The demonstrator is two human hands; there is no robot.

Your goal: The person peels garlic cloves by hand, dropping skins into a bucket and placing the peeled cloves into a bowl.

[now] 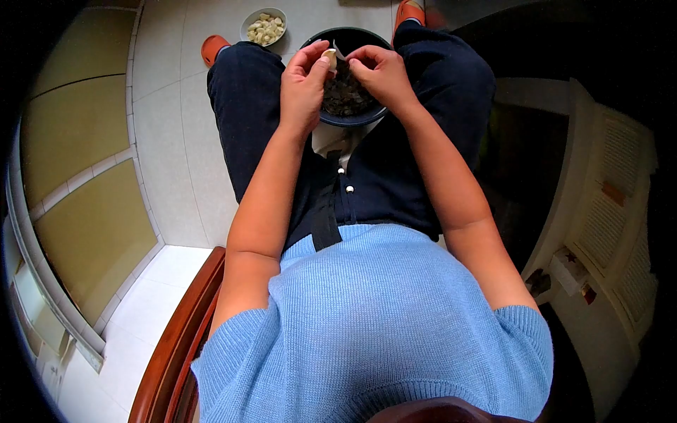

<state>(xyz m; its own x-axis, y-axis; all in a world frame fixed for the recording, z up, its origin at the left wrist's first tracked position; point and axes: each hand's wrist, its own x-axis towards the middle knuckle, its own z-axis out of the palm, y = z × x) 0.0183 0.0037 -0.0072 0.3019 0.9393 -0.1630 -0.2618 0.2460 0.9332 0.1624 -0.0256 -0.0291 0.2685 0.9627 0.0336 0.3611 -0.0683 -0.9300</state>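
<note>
Between the thumb and fingers of my left hand [307, 79] is a pale garlic clove [330, 56], held over the bucket. My right hand [383, 74] is closed in a pinch just beside it, on a thin whitish strip of garlic skin [339, 52] that rises next to the clove. Below both hands stands a dark round bucket [352, 121], between my knees. Dark, flaky bits [345, 97] lie inside it; their kind is hard to make out.
A white bowl [245, 32] filled with peeled garlic cloves [266, 29] sits on the tiled floor [162, 120], beyond my left knee. Orange shoes [211, 49] are on my feet. A brown wooden chair arm [180, 331] is at my left side.
</note>
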